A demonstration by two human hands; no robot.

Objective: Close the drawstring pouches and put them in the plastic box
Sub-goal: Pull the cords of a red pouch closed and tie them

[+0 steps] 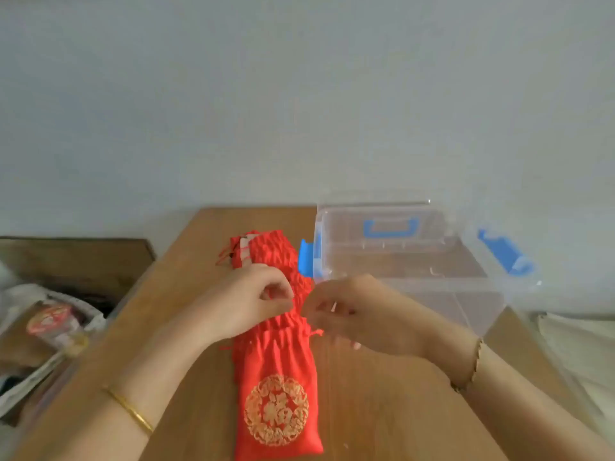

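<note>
A red drawstring pouch [278,387] with a round gold emblem lies lengthwise on the wooden table [366,410], its neck gathered into pleats. My left hand [246,301] pinches the gathered neck on the left side. My right hand [346,311] pinches the drawstring at the neck's right side. Behind the hands lie more red pouches [266,251] in a stack. The clear plastic box [409,264] with blue latches stands open at the back right, close behind my right hand.
The box's blue latches [506,254] stick out to its sides. A wall rises just behind the table. Left of the table lies clutter with a packet [50,321] and a dark board [76,261]. White cloth [579,347] sits at the right.
</note>
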